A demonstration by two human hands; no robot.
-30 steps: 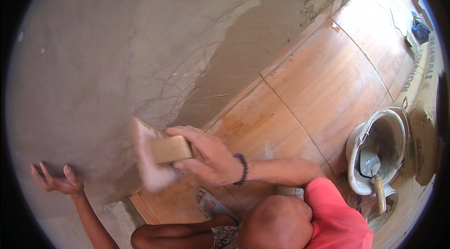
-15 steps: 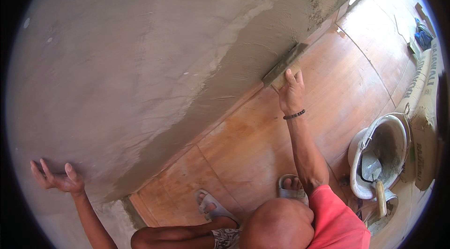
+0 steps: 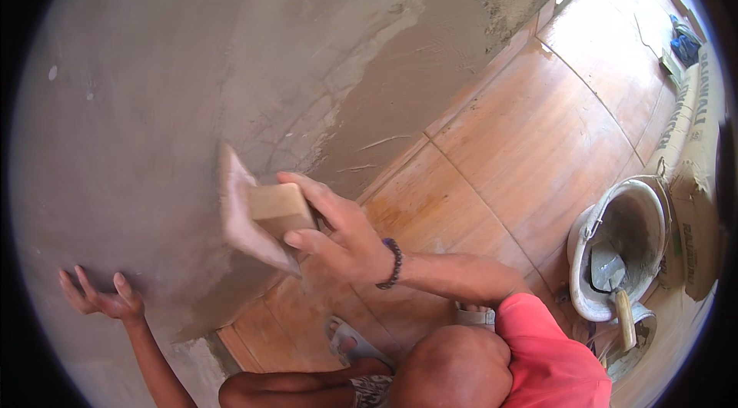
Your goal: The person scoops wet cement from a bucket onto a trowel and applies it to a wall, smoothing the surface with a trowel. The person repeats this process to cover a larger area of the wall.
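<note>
My right hand [image 3: 346,237], with a dark bead bracelet at its wrist, grips the tan block handle of a plastering float [image 3: 280,210]. The float's flat plate is tilted and a little blurred, with its face toward the grey plastered wall [image 3: 177,85]; I cannot tell whether it touches. A darker band of wet plaster [image 3: 400,74] runs along the wall's lower edge. My left hand [image 3: 104,298] is open at the wall on the far left, palm up with fingers spread, holding nothing.
A white bucket [image 3: 580,262] stands on the right, a trowel [image 3: 611,273] with a wooden handle in it. Long printed sacks [image 3: 696,200] lie beyond it. Reddish-brown tiles [image 3: 530,124] meet the wall's foot. My knee [image 3: 453,369] and sandalled foot [image 3: 354,343] are at the bottom.
My right hand has moved the float from the wall's foot at upper right to the lower left, and the float has turned. My left hand stays nearly where it was, open.
</note>
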